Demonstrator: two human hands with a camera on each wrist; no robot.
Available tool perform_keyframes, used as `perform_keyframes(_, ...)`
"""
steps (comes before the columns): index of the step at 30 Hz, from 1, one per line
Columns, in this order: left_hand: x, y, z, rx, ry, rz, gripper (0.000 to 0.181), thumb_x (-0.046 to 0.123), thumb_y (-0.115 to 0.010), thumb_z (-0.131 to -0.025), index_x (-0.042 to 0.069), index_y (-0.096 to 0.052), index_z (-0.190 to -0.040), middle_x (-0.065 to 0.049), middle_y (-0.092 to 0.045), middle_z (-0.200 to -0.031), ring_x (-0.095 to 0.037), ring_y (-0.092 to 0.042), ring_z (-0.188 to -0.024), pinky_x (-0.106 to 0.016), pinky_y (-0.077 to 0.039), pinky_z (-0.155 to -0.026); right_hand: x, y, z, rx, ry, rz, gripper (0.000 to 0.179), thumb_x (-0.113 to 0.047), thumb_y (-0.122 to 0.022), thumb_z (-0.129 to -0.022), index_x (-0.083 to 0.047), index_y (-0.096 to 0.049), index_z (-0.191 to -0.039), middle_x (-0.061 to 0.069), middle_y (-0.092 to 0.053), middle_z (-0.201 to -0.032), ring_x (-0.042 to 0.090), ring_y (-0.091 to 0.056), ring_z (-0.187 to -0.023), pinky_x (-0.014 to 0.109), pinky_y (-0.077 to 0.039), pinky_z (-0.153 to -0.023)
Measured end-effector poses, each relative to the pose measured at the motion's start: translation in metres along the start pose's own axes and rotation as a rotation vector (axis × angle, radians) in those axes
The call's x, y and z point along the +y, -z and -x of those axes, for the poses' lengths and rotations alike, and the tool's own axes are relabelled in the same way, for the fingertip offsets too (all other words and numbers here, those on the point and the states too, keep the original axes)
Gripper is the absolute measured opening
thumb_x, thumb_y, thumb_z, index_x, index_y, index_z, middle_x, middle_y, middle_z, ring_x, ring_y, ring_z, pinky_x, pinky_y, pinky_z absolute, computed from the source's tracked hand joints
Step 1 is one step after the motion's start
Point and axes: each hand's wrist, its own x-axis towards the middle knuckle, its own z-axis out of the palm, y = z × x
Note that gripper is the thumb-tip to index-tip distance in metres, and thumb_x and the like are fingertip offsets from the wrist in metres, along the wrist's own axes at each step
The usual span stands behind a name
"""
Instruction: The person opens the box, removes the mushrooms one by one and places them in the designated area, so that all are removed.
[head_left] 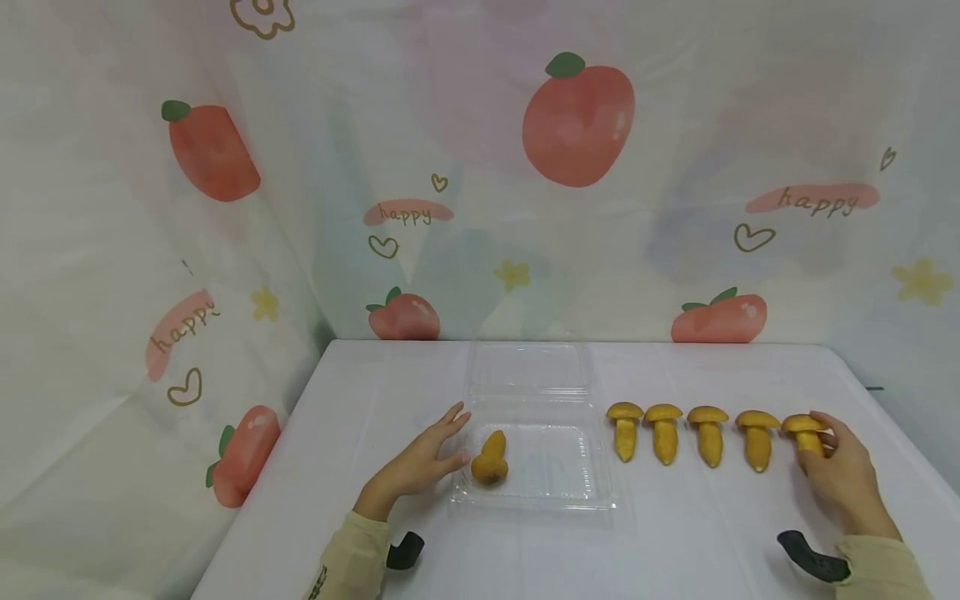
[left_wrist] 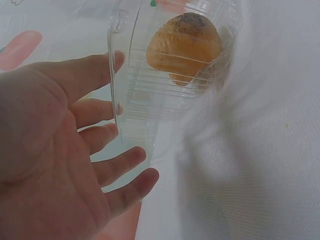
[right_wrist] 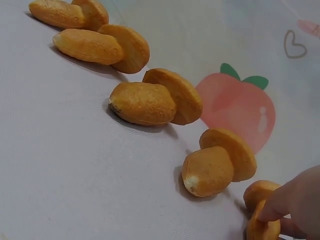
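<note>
At the right end of a row of yellow toy mushrooms, my right hand (head_left: 843, 475) grips one mushroom (head_left: 805, 427) between thumb and fingers. In the right wrist view that mushroom (right_wrist: 262, 225) is partly covered by the fingers. My left hand (head_left: 420, 462) has its fingers spread at the left side of a clear plastic box (head_left: 555, 500); in the left wrist view its fingertips are at the box wall (left_wrist: 122, 95). Inside the box, at its left, lies a single mushroom (head_left: 491, 460), its cap toward me. The box's lid (head_left: 528, 367) stands open behind it.
Several more mushrooms (head_left: 708, 435) lie in a row on the white table (head_left: 660, 542), caps toward the back, between the box and my right hand. A printed cloth (head_left: 480, 125) hangs behind and to the left. Dark straps (head_left: 813, 560) show near both wrists.
</note>
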Motion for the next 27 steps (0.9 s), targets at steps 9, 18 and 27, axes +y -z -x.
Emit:
perform_keyframes(9,-0.001,-0.001,-0.001,0.009,-0.017,0.017,0.067,0.020,-0.062,-0.101,0.003,-0.032,-0.158,-0.015,-0.015,-0.171,-0.039,-0.018,-0.157,-0.061,-0.022,-0.124,0.002,0.001,-0.001,-0.038,0.019,-0.025,0.074,-0.004,-0.045,-0.098,0.003,-0.003,-0.159,0.049,-0.021,-0.149,0.064,-0.030,-0.131,0.073,-0.034,-0.107)
perform_keyframes(18,-0.001,-0.001,0.000,0.006,-0.029,0.024,0.066,0.019,-0.062,-0.101,0.002,-0.032,-0.157,-0.016,-0.014,-0.171,-0.039,-0.018,-0.157,-0.061,-0.021,-0.124,-0.004,0.008,0.001,-0.074,-0.017,0.004,0.073,-0.020,-0.038,-0.103,0.002,0.003,-0.159,0.049,-0.019,-0.149,0.066,-0.029,-0.132,0.076,-0.034,-0.106)
perform_keyframes(27,-0.001,0.000,0.000,0.006,-0.030,0.022,0.066,0.020,-0.062,-0.101,0.003,-0.032,-0.158,-0.016,-0.014,-0.171,-0.039,-0.017,-0.157,-0.061,-0.021,-0.124,-0.009,0.015,0.001,-0.046,-0.119,0.024,0.082,-0.033,-0.040,-0.102,0.004,0.006,-0.158,0.046,-0.007,-0.156,0.067,-0.018,-0.138,0.079,-0.031,-0.105)
